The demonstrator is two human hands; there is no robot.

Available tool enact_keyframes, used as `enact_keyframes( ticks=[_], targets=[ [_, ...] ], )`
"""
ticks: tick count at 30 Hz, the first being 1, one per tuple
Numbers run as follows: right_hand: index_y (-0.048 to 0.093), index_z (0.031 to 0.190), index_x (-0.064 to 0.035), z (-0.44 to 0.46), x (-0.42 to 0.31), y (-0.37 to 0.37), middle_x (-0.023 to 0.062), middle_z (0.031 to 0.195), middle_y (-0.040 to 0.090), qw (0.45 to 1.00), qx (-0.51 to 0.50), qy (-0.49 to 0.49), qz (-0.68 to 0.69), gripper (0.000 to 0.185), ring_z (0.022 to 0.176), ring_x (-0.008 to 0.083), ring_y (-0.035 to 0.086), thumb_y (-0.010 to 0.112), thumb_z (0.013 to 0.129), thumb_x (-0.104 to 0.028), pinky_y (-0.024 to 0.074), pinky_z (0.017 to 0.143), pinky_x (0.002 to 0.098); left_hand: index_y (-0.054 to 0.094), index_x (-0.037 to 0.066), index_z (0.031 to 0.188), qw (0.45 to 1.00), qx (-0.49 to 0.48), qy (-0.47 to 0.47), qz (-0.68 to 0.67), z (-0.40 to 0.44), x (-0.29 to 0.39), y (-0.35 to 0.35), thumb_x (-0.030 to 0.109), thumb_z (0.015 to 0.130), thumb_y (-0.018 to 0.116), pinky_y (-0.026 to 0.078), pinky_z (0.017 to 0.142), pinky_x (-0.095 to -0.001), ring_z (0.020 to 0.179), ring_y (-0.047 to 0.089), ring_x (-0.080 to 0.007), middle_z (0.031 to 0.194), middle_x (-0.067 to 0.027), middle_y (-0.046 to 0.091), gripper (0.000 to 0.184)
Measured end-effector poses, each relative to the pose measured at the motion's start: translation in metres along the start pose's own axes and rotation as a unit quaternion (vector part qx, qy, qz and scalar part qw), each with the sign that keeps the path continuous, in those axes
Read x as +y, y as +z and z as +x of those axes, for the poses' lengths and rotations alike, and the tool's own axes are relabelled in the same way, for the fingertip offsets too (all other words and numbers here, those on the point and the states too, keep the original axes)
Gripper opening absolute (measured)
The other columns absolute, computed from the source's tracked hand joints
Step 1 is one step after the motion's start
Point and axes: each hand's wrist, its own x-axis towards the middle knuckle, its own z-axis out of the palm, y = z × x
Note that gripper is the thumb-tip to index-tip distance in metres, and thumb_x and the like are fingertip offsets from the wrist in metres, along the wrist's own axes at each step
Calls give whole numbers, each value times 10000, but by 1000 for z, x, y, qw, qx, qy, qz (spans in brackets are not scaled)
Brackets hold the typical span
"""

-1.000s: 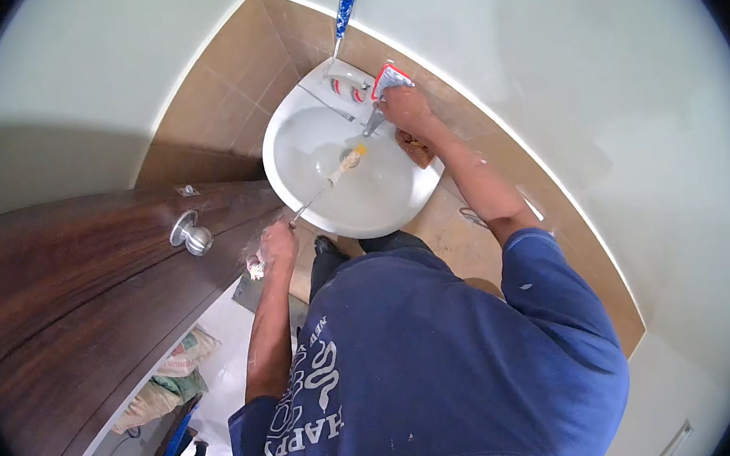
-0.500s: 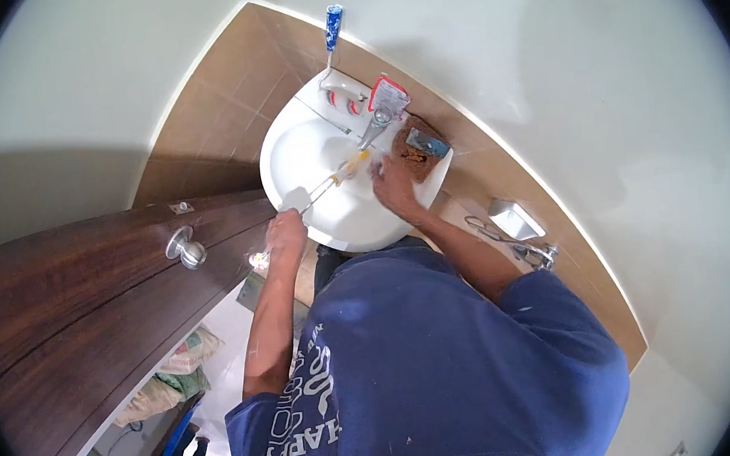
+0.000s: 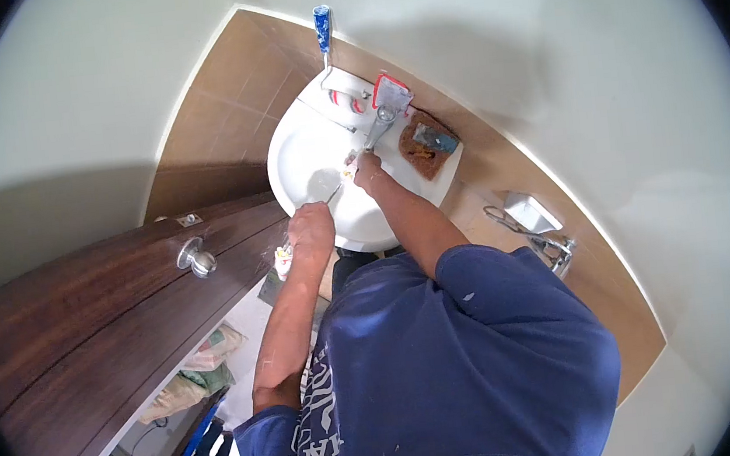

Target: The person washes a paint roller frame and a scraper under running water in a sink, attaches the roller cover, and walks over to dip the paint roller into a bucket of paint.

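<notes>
A white washbasin (image 3: 293, 160) is in front of me, with a chrome tap (image 3: 380, 126) on its right part. My left hand (image 3: 310, 226) is closed around the handle of a thin-rodded tool that looks like a small paint roller (image 3: 334, 193). The handle's whitish, paint-marked end (image 3: 283, 260) sticks out below the fist. Under the tap spout, my right hand (image 3: 367, 171) is closed on the tool's pale yellowish head, mostly hidden by the fingers. Whether water runs cannot be made out.
Along the basin's back lie a blue-handled paint roller (image 3: 323, 30), a red-edged packet (image 3: 392, 93) and a brown pad (image 3: 420, 158) with a blue-grey scraper-like piece (image 3: 435, 139) on it. A dark wooden door (image 3: 125, 286) with a round knob (image 3: 201, 262) borders the left.
My right hand has moved left from the basin's right side and closed on the tool's head. My left hand has come slightly right. The view has shifted a little.
</notes>
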Motion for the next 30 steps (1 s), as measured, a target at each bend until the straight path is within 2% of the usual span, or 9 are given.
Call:
enact_keyframes(
  ticks=[4,7,12,16,20,23,26,29,30],
  targets=[
    [459,1169,-93,-35,10,7,112,819,596,996,-38,82,14,303,629,242,611,504,1009,-346,536,556,361,741,19,935,1000,-6,-2,-1,6,-1,0,70,870,550,579,818,-401,930,717,-339,995,-211,715,208],
    [433,1163,-69,-79,10,6,122,781,607,987,-92,53,-122,307,656,257,635,517,1012,-323,532,532,341,745,33,926,1000,-10,4,5,9,1,-17,79,877,550,583,803,-388,921,720,-329,983,-193,720,206],
    [457,843,-97,-23,-11,9,58,676,504,990,-67,121,5,295,580,211,566,539,1002,-332,451,488,340,746,72,950,997,-11,37,68,7,12,-6,92,892,549,588,776,-362,896,727,-300,967,-136,723,206],
    [493,846,-82,16,-15,-10,50,617,473,989,-111,94,-20,332,544,196,519,554,998,-371,432,479,336,750,56,984,996,-44,41,61,-8,18,-13,76,897,562,591,797,-366,972,715,-284,1084,-147,699,208],
    [515,926,-63,-6,-5,-1,77,695,534,999,-17,39,-24,206,538,204,536,569,995,-250,463,480,342,743,58,945,998,-4,33,58,-5,9,0,69,883,557,594,768,-370,923,722,-304,1007,-147,711,197],
    [522,965,-55,-22,18,-6,85,747,563,994,-78,71,-25,147,587,213,584,568,983,-193,489,495,355,747,60,926,998,10,24,60,4,1,-1,67,876,569,595,760,-358,910,726,-294,1004,-142,716,184],
    [547,1000,-50,-69,19,8,107,781,614,993,-48,77,-79,135,630,229,641,577,947,-171,532,495,366,748,55,891,997,27,24,72,8,-1,-1,66,871,580,599,743,-360,893,731,-287,1008,-135,718,170],
    [573,998,-82,-26,8,0,88,803,626,986,-84,80,-120,111,659,234,643,580,943,-178,536,538,360,749,54,901,995,18,48,86,9,-2,-6,67,872,582,600,743,-364,903,729,-290,1014,-135,717,170],
    [599,979,-108,7,1,-16,73,813,634,975,-164,36,-148,108,705,226,649,546,951,-197,543,614,352,750,54,901,995,17,50,89,6,0,-9,67,872,583,599,746,-363,903,729,-290,1014,-136,716,170]
  ],
)
